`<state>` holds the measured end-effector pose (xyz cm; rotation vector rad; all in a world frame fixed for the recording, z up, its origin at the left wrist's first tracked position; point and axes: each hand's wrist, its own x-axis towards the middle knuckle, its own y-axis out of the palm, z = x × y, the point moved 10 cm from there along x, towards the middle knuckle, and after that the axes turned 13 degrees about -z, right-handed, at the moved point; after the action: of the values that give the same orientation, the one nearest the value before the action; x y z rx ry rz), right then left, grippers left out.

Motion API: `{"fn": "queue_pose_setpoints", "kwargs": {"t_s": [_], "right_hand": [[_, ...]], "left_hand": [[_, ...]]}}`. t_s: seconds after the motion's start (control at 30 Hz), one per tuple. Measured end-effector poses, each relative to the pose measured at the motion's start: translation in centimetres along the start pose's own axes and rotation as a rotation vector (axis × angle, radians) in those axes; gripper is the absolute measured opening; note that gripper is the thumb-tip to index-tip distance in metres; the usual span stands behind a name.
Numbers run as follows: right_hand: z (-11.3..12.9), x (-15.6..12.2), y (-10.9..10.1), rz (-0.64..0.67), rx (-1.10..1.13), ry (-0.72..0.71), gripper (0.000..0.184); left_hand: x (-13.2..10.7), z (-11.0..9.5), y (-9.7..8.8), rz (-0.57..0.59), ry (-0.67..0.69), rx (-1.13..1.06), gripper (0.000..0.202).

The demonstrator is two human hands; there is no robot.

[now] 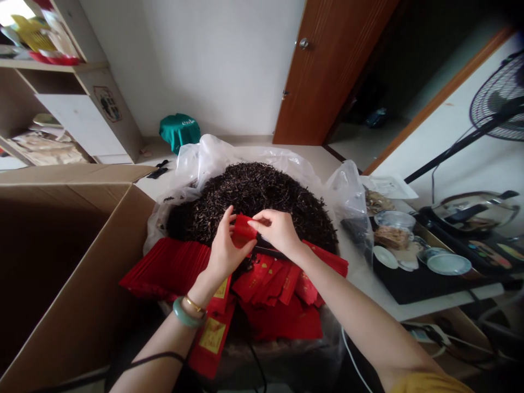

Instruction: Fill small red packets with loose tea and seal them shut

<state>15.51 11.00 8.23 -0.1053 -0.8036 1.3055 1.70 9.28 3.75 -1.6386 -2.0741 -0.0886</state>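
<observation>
A small red packet (244,231) is held up in front of a heap of dark dried leaves (262,188), which looks like loose tea. My left hand (227,244) curls around the packet's left side, thumb and fingers at its edges. With thumb and forefinger, my right hand (275,228) pinches its upper right edge. Below my left hand stands a tight row of red packets (167,267). More red packets (266,281) lie loosely spread under both hands, and a red packet with a gold label (210,335) is nearer me. Whether the held packet contains anything is hidden.
Clear plastic sheeting (210,150) surrounds the leaf heap. An open cardboard box (85,278) stands at left. On the right, a side table (442,311) bears dishes (448,263) and a glass-lidded pan (475,210). A fan (501,98) and a teal-covered stool (180,132) stand farther back.
</observation>
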Motion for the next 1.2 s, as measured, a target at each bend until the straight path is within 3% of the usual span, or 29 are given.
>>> {"fn": "queue_pose_setpoints", "kwargs": {"t_s": [0.1, 0.17, 0.37, 0.67, 0.8, 0.9, 1.0, 1.2], "right_hand": [[0.8, -0.6, 1.1, 0.043, -0.036, -0.105, 0.007], [1.0, -0.9, 1.4, 0.060, -0.011, -0.127, 0.005], [1.3, -1.1, 0.8, 0.075, 0.097, -0.164, 0.018], [-1.6, -0.3, 1.2, 0.232, 0.035, 0.083, 0.031], [-0.1, 0.3, 1.3, 0.259, -0.084, 0.001, 0.027], [1.4, 0.7, 1.3, 0.233, -0.187, -0.089, 0.022], [2.2, 0.6, 2.0, 0.281, -0.212, -0.092, 0.013], [3.1, -0.4, 3.1, 0.410, -0.196, -0.074, 0.030]], "left_hand": [[-0.2, -2.5, -0.5, -0.010, 0.328, 0.214, 0.042], [-0.3, -3.0, -0.7, -0.001, 0.422, 0.289, 0.028], [-0.1, -2.7, -1.2, -0.003, 0.453, 0.332, 0.032], [-0.3, -3.8, -0.8, 0.061, 0.489, 0.329, 0.025], [-0.1, -4.6, -1.2, 0.075, 0.480, 0.331, 0.018], [-0.4, -6.1, -1.5, 0.067, 0.575, 0.306, 0.017], [-0.8, -7.5, -1.8, 0.052, 0.680, 0.268, 0.015], [-0.9, -7.5, -1.1, 0.190, 0.721, 0.285, 0.018]]}}
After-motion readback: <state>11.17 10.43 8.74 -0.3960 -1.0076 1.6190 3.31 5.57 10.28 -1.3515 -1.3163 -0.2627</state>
